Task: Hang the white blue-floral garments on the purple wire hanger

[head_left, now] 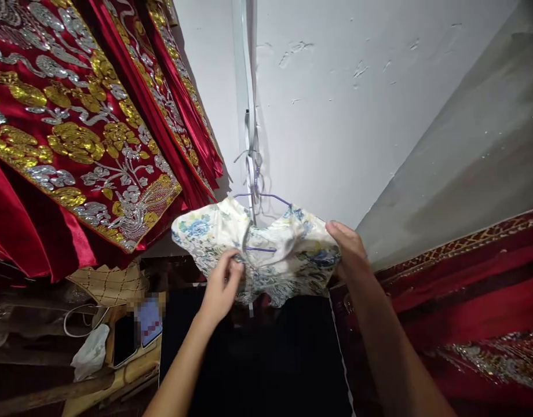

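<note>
We grip a floral garment on a purple hanger at the center of the frame, our left hand pinching the front of its neckline, our right hand clasping its edge at frame right, thumb on top. Sequined red cloth hangs at upper left; a dark-screened phone lies at lower left.

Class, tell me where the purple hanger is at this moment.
In the head view, the purple hanger is near the centre, above and right of the left hand, its lower bar showing in the neckline of the floral garment.
</note>
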Action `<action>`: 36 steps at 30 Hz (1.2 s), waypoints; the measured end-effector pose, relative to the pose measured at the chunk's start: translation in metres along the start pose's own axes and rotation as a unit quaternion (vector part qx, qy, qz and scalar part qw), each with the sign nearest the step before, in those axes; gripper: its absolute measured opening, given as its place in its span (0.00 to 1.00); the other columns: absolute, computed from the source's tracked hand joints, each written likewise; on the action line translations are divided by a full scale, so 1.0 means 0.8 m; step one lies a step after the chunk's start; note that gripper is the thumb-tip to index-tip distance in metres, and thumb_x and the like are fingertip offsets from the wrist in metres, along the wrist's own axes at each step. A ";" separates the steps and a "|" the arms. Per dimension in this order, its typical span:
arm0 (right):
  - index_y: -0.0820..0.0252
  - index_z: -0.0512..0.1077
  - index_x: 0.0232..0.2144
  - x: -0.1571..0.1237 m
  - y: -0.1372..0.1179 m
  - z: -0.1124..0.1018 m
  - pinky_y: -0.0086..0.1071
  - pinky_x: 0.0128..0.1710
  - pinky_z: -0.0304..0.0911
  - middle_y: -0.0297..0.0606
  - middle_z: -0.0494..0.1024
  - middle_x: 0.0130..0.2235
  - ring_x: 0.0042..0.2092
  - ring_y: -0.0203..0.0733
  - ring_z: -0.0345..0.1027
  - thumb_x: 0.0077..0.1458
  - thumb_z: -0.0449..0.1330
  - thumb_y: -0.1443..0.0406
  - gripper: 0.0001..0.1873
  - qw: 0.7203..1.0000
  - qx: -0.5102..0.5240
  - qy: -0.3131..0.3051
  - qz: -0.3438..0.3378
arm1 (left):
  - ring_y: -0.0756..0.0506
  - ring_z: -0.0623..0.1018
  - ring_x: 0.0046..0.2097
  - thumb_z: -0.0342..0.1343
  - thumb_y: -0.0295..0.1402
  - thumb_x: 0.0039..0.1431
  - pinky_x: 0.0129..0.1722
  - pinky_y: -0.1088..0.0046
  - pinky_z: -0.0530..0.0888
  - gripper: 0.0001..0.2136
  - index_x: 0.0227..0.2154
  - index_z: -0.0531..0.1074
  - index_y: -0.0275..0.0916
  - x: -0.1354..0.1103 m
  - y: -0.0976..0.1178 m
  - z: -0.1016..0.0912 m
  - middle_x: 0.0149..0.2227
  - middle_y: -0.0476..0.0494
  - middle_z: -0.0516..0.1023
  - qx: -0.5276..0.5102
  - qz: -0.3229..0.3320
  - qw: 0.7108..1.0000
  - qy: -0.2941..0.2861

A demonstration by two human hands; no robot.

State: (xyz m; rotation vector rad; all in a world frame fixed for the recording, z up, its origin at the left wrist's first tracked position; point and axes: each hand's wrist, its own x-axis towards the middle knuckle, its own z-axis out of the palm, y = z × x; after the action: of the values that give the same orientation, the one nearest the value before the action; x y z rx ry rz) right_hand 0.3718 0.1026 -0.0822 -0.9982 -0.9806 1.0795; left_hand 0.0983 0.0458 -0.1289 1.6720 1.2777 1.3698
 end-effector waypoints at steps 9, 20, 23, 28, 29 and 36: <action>0.56 0.72 0.29 0.011 0.013 -0.004 0.31 0.24 0.61 0.31 0.70 0.23 0.25 0.40 0.66 0.51 0.66 0.51 0.16 0.999 0.010 0.040 -0.032 | 0.47 0.68 0.28 0.53 0.40 0.65 0.31 0.72 0.64 0.09 0.44 0.70 0.44 0.024 0.000 0.035 0.29 0.49 0.68 0.017 0.054 0.998 0.002; 0.54 0.68 0.27 0.017 0.039 -0.002 0.30 0.25 0.61 0.33 0.68 0.25 0.30 0.42 0.65 0.54 0.62 0.47 0.19 0.993 -0.073 0.055 -0.079 | 0.42 0.74 0.42 0.49 0.40 0.68 0.39 0.69 0.68 0.13 0.50 0.70 0.43 0.051 -0.016 0.038 0.45 0.38 0.73 0.128 0.040 0.990 0.036; 0.54 0.71 0.31 0.019 0.049 -0.005 0.31 0.29 0.64 0.35 0.71 0.29 0.34 0.44 0.68 0.54 0.61 0.47 0.18 0.987 -0.107 0.073 -0.098 | 0.45 0.71 0.34 0.47 0.39 0.69 0.35 0.70 0.67 0.13 0.51 0.68 0.43 0.050 -0.023 0.034 0.38 0.42 0.72 0.107 0.027 0.992 0.057; 0.56 0.67 0.48 0.002 0.077 -0.015 0.35 0.44 0.66 0.42 0.72 0.48 0.47 0.45 0.67 0.51 0.66 0.54 0.25 0.933 -0.172 0.260 -0.180 | 0.47 0.66 0.29 0.48 0.39 0.68 0.31 0.72 0.67 0.17 0.58 0.61 0.46 0.022 -0.035 0.044 0.30 0.49 0.63 -0.035 -0.025 0.993 0.107; 0.56 0.67 0.48 -0.007 0.085 -0.014 0.36 0.46 0.65 0.42 0.71 0.50 0.48 0.45 0.67 0.51 0.66 0.54 0.25 0.924 -0.177 0.282 -0.186 | 0.48 0.68 0.30 0.50 0.39 0.67 0.32 0.72 0.69 0.18 0.57 0.60 0.46 0.016 -0.037 0.048 0.30 0.50 0.62 -0.072 -0.034 0.988 0.131; 0.57 0.70 0.33 -0.081 0.160 0.069 0.38 0.30 0.62 0.41 0.75 0.30 0.31 0.46 0.69 0.61 0.47 0.39 0.30 0.987 -0.061 -0.065 0.133 | 0.50 0.69 0.27 0.55 0.37 0.61 0.30 0.73 0.70 0.10 0.43 0.64 0.43 0.004 -0.027 0.060 0.26 0.52 0.66 -0.197 -0.111 0.967 0.117</action>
State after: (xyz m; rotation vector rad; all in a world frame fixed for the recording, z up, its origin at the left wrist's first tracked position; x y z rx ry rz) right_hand 0.2783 0.0700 -0.1995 -1.1949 -1.0495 1.3318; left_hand 0.1376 0.0617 -0.1601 1.0936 1.1806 1.5911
